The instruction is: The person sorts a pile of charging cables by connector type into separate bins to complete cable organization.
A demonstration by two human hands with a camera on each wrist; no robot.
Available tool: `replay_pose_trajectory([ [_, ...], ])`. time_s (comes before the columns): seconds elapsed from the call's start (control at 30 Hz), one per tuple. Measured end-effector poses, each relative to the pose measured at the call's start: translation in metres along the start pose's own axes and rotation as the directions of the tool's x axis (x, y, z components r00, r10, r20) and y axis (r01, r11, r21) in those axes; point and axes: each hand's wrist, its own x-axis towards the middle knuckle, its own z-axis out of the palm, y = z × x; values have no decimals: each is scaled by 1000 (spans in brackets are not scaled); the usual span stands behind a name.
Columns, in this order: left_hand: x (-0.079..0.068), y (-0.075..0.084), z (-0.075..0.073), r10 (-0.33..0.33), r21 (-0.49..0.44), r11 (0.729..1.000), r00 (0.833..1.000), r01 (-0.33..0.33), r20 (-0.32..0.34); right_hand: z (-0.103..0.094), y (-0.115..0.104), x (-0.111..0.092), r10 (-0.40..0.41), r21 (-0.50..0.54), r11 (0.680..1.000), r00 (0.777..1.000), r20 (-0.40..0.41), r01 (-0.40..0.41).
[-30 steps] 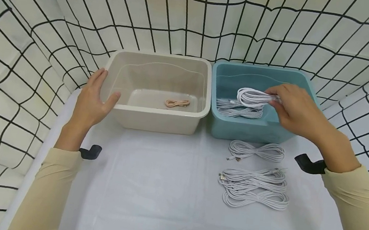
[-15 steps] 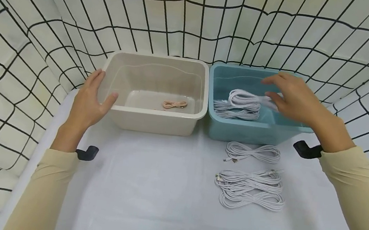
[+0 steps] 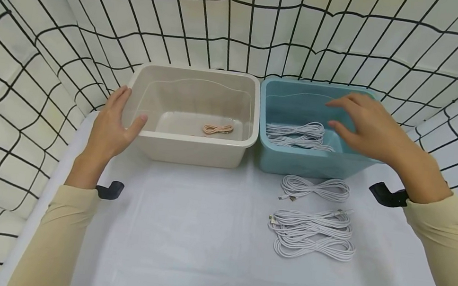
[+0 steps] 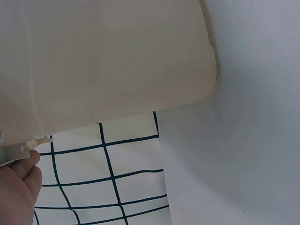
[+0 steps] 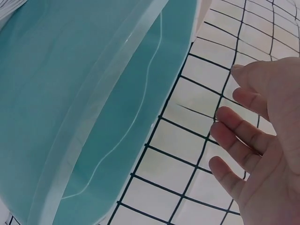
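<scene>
My right hand (image 3: 368, 126) hovers over the right side of a teal plastic bin (image 3: 316, 165), fingers spread apart and holding nothing. Inside that bin lie several white cable bundles (image 3: 296, 134). At the left end of a beige bin (image 3: 193, 153), my left hand (image 3: 113, 126) rests with extended fingers against the rim; in the left wrist view its fingertips (image 4: 33, 157) are right at the rim's underside. A small peach-coloured cable coil (image 3: 218, 129) is on the beige bin's floor. The right wrist view shows the right hand's loosely bent fingers (image 5: 243, 131) beside the teal wall.
In front of the teal bin, a coiled white cable (image 3: 315, 188) lies on the white cloth-covered table (image 3: 182, 242). Nearer is a pile of white cable coils (image 3: 314, 232). A black-grid cloth backdrop (image 3: 235, 24) stands behind the bins and along both sides.
The right hand has let go of a white cable bundle, which dropped into the teal bin onto the others. The left hand has stayed at the beige bin's rim.
</scene>
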Motion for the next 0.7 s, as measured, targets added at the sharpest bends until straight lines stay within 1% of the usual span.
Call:
replay_pose_trajectory([
  [0.13, -1, 0, 0, -7, 1, 1000, 1000, 7, 5, 1, -7, -10, 8, 4, 1000, 1000, -5, -8],
  [0.3, -1, -1, 1, -2, -6, 1000, 1000, 2, 4, 9, -14, -26, -11, 19, 1000, 999, -53, 12],
  [0.53, -3, -5, 0, -9, -4, 1000, 1000, 9, -8, 30, -24, -48, -86, 33, 995, 983, -159, 93],
  [0.7, 1, -3, 1, -2, -21, 1000, 1000, 2, -15, 49, -33, -69, -71, 54, 995, 980, -184, 83],
])
